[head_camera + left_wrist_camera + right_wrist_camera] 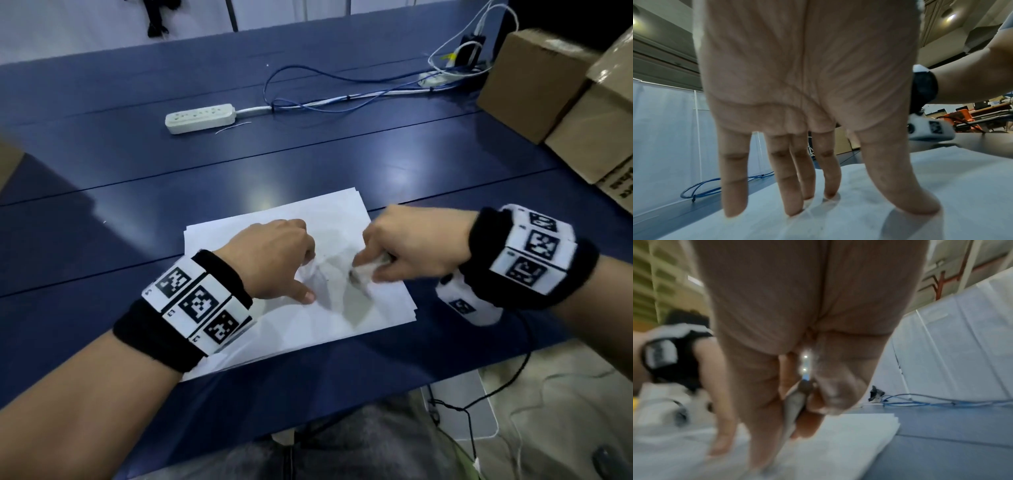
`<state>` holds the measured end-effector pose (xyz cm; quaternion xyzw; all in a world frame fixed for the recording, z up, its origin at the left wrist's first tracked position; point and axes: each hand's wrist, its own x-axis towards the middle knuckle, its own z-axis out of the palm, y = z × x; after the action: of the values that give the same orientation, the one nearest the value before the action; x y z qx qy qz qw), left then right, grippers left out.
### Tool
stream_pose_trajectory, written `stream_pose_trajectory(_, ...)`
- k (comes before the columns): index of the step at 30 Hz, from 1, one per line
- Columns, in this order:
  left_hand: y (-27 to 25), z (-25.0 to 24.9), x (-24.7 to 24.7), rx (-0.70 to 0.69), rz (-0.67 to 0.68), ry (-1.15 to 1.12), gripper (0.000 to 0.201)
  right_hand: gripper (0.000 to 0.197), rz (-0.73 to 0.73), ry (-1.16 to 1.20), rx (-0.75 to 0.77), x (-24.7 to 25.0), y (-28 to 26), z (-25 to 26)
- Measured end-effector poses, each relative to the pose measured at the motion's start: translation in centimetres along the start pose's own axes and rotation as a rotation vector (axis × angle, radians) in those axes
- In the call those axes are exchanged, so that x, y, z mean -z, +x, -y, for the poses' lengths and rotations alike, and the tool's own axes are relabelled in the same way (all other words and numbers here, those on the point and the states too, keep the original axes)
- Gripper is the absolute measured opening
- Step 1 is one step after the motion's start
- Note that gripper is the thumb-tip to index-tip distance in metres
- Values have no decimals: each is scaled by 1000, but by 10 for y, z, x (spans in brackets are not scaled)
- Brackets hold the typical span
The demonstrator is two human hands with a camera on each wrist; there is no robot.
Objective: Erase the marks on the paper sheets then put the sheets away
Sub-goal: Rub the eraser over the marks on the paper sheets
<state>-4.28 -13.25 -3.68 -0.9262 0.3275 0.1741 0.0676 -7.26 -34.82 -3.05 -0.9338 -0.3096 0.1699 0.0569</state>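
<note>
A small stack of white paper sheets (318,219) lies on the blue table near its front edge. My left hand (274,260) presses on the top sheet (900,186) with spread, straight fingers (791,194). My right hand (404,250) pinches a white eraser (370,269) and holds its tip on the sheet just right of my left thumb. In the blurred right wrist view the eraser (793,408) sits between thumb and fingers over the paper (849,434). The sheet is creased and shadowed between my hands; any marks there are too faint to make out.
A white power strip (200,118) with blue and white cables (342,99) lies across the far half of the table (102,164). Cardboard boxes (534,82) stand at the right edge. A black cord (507,380) hangs below my right wrist.
</note>
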Motion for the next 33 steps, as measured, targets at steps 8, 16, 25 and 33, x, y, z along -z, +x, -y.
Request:
stream_pose_trajectory(8,2,-3,4,-4,27,38,53,30,-118,31,-163,8,17,-3)
stream_pose_trajectory(16,2,-2,2,10,32,58,56,30,140,111,10,4,-11,11)
stream_pose_trajectory(25,4,-4,2,10,25,64,61,28,27,2,-33,3,-1,2)
stream_pose_trajectory(33,4,-6,4,-4,20,53,63,27,-138,21,-150,10,14,-14)
